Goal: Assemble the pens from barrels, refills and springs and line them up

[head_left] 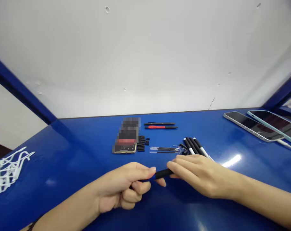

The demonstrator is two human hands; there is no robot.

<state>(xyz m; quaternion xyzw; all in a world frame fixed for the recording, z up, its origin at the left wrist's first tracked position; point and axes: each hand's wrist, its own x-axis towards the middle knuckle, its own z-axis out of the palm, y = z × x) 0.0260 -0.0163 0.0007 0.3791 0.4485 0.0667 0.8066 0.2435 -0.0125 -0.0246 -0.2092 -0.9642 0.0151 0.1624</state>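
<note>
My left hand (125, 187) is curled into a pinch at the near middle of the blue table (75, 150). Its thumb and fingers close on the left end of a black pen barrel (163, 174). My right hand (198, 175) comes in from the right, palm down. Its fingers grip the right part of that same barrel. Just behind my right hand lie several black and white pen barrels (195, 146). A row of thin ink refills (163, 149) and a few small springs (179, 147) lie left of them.
A phone (126, 141) lies face up at the table's middle, with small black pen parts (142, 143) beside it. A black pen (160, 123) and a red pen (161, 127) lie behind. Two phones (261, 126) rest at the far right. White wire hangers (5, 170) sit at the left edge.
</note>
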